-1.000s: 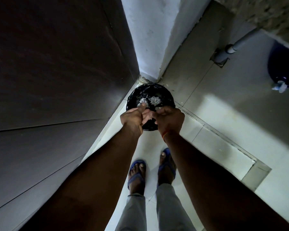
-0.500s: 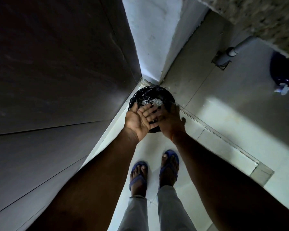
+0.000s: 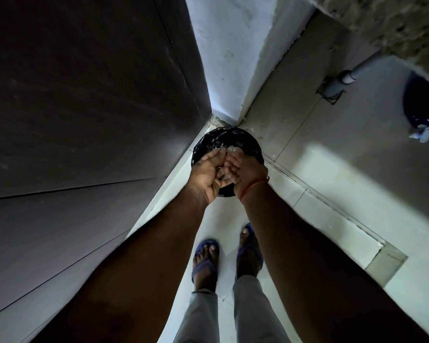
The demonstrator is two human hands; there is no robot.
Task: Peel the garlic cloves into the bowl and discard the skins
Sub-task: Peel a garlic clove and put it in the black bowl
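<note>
A round bin lined with a black bag (image 3: 249, 142) stands on the floor in the corner, right below my hands. Pale garlic skins (image 3: 222, 145) lie inside it near the far rim. My left hand (image 3: 204, 170) is held over the bin with its palm turned up and to the right, fingers stretched out. My right hand (image 3: 247, 169) faces it, its loosely bent fingers pressed against the left palm. A few pale skin flakes (image 3: 222, 176) sit between the two hands. No bowl or cloves are in view.
A dark panel (image 3: 84, 95) rises close on my left and a white wall (image 3: 228, 45) stands behind the bin. A grey pipe (image 3: 344, 80), a dark blue container (image 3: 421, 105) and a speckled counter edge (image 3: 394, 26) are at the right. My sandalled feet (image 3: 206, 258) stand on pale tiles.
My hands went from bunched together to flat, one brushing across the other over the bin. Now the right fingers bend into the left palm. The view shifted slightly.
</note>
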